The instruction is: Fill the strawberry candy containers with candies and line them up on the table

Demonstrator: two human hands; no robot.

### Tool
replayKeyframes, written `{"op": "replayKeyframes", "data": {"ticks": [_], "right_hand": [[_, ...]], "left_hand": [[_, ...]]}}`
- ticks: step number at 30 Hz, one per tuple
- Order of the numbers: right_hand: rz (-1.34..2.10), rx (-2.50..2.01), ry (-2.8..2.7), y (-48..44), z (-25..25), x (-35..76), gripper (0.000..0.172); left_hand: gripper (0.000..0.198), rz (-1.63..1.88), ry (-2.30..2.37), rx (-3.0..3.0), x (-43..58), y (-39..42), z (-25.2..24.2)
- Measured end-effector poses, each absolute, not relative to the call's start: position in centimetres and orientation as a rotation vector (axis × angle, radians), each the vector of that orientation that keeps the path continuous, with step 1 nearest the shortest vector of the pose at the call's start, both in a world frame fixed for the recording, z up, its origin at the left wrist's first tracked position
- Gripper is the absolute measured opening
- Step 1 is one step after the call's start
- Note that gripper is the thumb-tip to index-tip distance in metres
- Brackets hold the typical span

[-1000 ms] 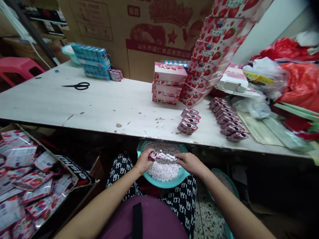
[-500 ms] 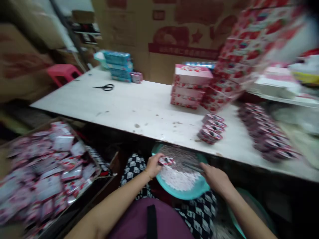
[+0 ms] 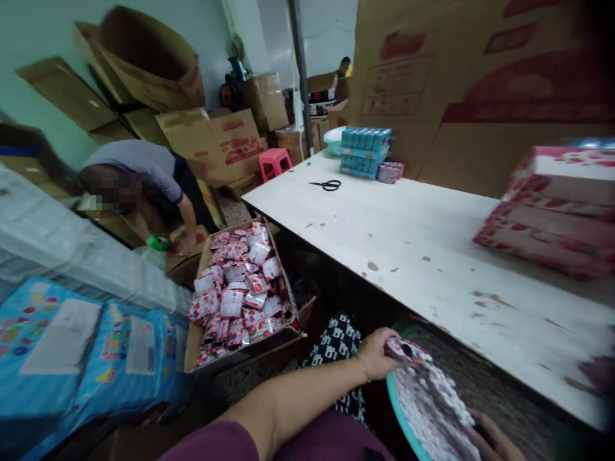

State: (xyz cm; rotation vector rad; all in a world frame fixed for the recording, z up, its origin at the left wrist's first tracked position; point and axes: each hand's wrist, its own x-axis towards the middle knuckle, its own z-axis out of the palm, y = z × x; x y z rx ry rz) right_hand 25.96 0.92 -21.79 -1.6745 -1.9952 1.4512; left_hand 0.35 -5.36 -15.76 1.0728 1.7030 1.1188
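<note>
My left hand [image 3: 373, 353] grips a small pink and white candy pack [image 3: 406, 349] at the near rim of a teal basin [image 3: 396, 410] heaped with small white and pink candies [image 3: 435, 403] on my lap. My right hand [image 3: 494, 439] shows only partly at the bottom right, beside the basin; what it holds is hidden. A cardboard box [image 3: 195, 333] full of pink and white candy packets [image 3: 237, 291] sits on the floor to my left.
A white worn table [image 3: 408, 237] runs along my right, with black scissors [image 3: 327, 185], stacked blue boxes [image 3: 365, 152] and pink strawberry boxes [image 3: 552, 211]. Another person [image 3: 139, 186] bends over cartons at the left. Blue printed bags [image 3: 86, 346] lie at the lower left; a pink stool [image 3: 275, 162] stands behind.
The view has swung sharply left, bringing the box of packets, the bent-over person and the stacked cartons into view. My left hand still holds the pack at the basin; my right hand has slid almost out of view.
</note>
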Motion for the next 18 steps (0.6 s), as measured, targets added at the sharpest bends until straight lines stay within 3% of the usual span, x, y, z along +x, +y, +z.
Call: {"op": "replayKeyframes", "data": {"ticks": [8,18], "right_hand": [[1.374,-1.468,-2.304,1.6,-7.7,27.2,0.038],[0.721,-1.679,-2.932,0.8,-2.7,23.8,0.031]], "left_hand": [[0.036,1.037,1.570,1.199,1.9,-4.4,-15.3],[0.037,0.946,1.507,1.492,4.3,-4.2,-16.1]]}}
